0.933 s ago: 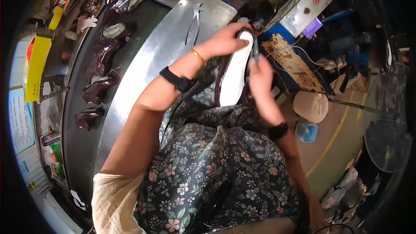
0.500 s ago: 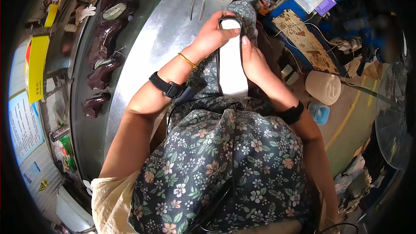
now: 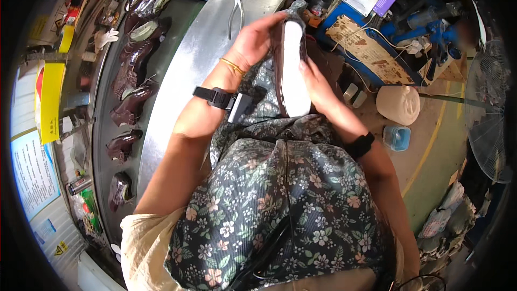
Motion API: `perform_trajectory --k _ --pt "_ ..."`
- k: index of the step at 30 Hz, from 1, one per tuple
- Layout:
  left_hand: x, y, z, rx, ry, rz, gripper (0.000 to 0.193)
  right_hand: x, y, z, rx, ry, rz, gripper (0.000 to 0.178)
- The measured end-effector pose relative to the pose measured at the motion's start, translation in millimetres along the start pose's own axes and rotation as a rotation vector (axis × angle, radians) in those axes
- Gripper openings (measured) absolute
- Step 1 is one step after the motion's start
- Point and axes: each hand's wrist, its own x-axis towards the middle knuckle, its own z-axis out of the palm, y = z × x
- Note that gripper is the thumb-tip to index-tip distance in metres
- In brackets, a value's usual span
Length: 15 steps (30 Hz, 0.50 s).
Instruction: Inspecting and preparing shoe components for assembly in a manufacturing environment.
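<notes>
A dark maroon shoe [image 3: 280, 83] lies bottom up over my lap, its long white underside [image 3: 293, 70] facing me and its far end pointing away. My left hand [image 3: 253, 43] holds the shoe's far left side, fingers curled at that end and partly hidden behind it. Along the right edge rests my right hand [image 3: 319, 86], fingertips against the side of the shoe and the rest of its grip hidden underneath. Patterned dark floral cloth [image 3: 258, 102] lies beneath the shoe. Metal pincers [image 3: 235, 15] lie on the shiny metal table [image 3: 188, 59] beyond my left hand.
To the left, several glossy maroon shoes [image 3: 132, 105] stand in a row on a dark belt [image 3: 167, 35]. At right are a blue-framed machine [image 3: 371, 48], a beige plastic jug [image 3: 398, 105], a blue tub [image 3: 396, 138] and a fan [image 3: 489, 124].
My left thumb has come off the white underside, and that hand has moved to the shoe's left side. The shoe has tilted, showing more maroon side. The belt's shoes have come nearer.
</notes>
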Motion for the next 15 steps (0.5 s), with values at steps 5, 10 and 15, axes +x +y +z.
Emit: perform_trajectory --k 5,10,15 --pt "-28.4 -6.1 7.4 1.255 0.599 0.169 0.047 18.4 -14.5 33.1 -0.423 0.11 -0.149 0.072" --pt "-44.4 22.9 11.8 2.058 0.298 0.174 0.045 16.0 -10.8 54.6 -0.551 0.173 -0.149 0.074" --pt "-109.5 -10.5 4.6 1.783 0.219 0.092 0.047 -4.0 1.4 36.7 -0.3 0.012 -0.346 0.058"
